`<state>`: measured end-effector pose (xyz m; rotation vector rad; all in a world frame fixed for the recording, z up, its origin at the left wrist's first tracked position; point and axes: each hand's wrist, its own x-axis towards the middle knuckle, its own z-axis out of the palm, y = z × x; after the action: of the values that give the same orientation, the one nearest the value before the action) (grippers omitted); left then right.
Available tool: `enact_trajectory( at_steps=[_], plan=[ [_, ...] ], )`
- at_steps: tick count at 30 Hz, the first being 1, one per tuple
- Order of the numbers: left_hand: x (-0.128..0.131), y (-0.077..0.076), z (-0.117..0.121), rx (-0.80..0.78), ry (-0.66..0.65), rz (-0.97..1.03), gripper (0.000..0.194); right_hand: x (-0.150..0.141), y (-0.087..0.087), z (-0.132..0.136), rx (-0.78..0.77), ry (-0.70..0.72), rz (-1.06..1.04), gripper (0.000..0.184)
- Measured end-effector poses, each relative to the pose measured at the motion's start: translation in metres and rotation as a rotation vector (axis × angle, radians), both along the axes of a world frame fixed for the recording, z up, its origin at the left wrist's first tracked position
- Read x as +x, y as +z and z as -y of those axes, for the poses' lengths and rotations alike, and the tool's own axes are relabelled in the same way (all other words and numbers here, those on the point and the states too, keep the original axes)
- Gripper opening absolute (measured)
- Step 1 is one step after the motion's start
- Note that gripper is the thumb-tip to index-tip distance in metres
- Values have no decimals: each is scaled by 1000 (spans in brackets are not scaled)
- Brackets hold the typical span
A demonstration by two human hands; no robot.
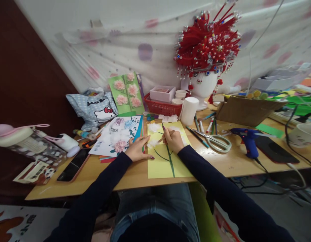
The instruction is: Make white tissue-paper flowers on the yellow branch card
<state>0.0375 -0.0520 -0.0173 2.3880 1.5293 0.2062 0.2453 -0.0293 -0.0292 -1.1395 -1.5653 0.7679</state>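
A yellow sheet [159,169] with a dark green stem and branches drawn on it lies in front of me. Fluffy white tufts [153,128] sit on its upper part, several of them partly behind my right hand. My right hand [173,140] is closed in a writing-like grip over the sheet, around a thin light-brown stick [160,140] pointing at a tuft on the left; its exact kind is unclear. My left hand [137,150] lies with fingers and thumb apart at the sheet's left edge, beside a white paper [105,143] with printed flowers.
Scissors [219,144], markers [200,138] and a blue glue gun [249,141] lie on the right. Behind stand a white roll [190,111], a red basket [160,107] and a green flower picture [126,94]. A phone [74,165] and a bottle [31,143] are left.
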Motion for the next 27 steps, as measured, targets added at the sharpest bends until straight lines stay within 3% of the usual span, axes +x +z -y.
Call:
enact_trajectory(
  at_steps=[8,17,19,23,27],
  plan=[
    [-3,-6,-3,18,-4,19,100,6,7,3,77,-90,-79,62],
    [-2,-6,-1,9,-9,74,104,7,2,2,128,-62,-129,60],
    [-8,1,-4,32,-10,140,93,9,1,1,132,-89,-174,61],
    [-46,33,-21,285,52,443,39,9,1,-1,142,-154,-269,62],
    [-100,64,-44,499,309,694,36,7,8,1,190,-180,-265,63]
  ],
)
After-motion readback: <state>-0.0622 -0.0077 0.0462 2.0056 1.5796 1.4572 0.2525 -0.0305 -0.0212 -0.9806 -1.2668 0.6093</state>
